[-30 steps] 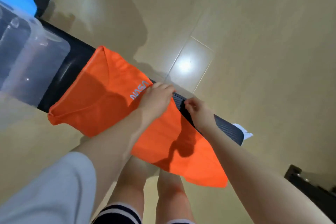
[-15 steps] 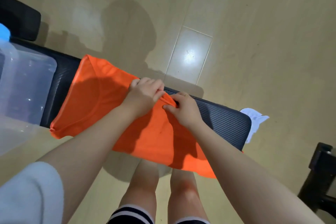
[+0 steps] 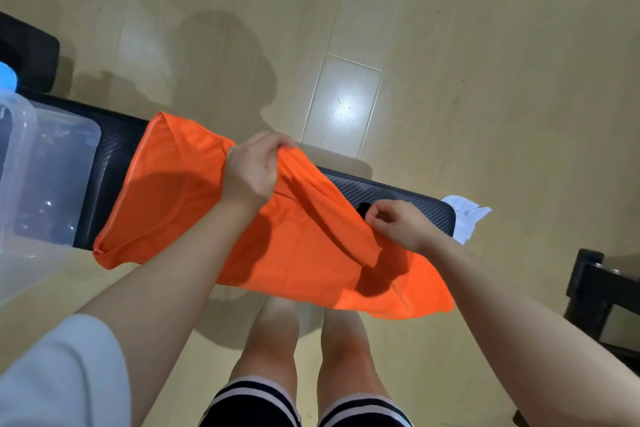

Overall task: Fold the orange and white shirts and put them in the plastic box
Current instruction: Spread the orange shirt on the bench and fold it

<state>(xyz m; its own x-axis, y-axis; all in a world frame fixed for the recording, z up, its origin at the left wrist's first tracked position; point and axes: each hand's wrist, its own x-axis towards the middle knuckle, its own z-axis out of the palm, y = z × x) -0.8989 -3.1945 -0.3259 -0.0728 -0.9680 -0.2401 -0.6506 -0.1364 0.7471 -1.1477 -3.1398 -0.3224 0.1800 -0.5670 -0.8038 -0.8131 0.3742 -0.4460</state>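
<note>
Wide bare floor [image 3: 485, 45] is seen beyond the black bench [image 3: 398, 196]. The orange shirt [image 3: 194, 198] is draped across the bench, its near edge hanging over the front. The plastic box [image 3: 52, 170] is set on the bench's left end, cut off by the frame. A fold of the shirt is gripped by the left hand [image 3: 252, 170], and its lower end is pinched by the right hand [image 3: 401, 225]. The white shirt [image 3: 465, 215] is mostly hidden behind the bench's right end.
</note>
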